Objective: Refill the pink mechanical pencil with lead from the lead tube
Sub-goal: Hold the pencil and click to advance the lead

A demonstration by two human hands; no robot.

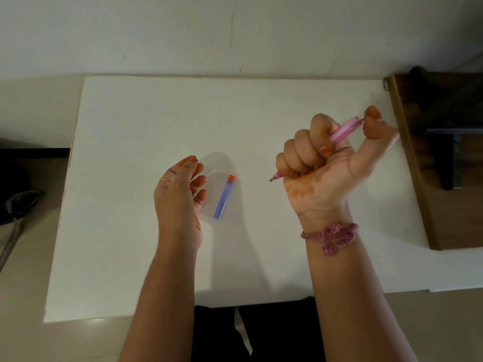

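Now right hand (324,163) fisted around translucent pink mechanical pencil (342,131), thumb on cap end, tip toward left. Left hand (180,189) loosely curled, empty, just beside purple orange-capped lead tube (224,197) flat on white board (130,152).

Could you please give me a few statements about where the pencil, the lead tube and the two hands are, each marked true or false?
1. The right hand has the pink mechanical pencil in a fist grip. True.
2. The lead tube is held in the left hand. False: it lies on the white table, beside that open hand.
3. The tube's orange cap is on. True.
4. The pencil tip rests on the table. False: it is raised above it.
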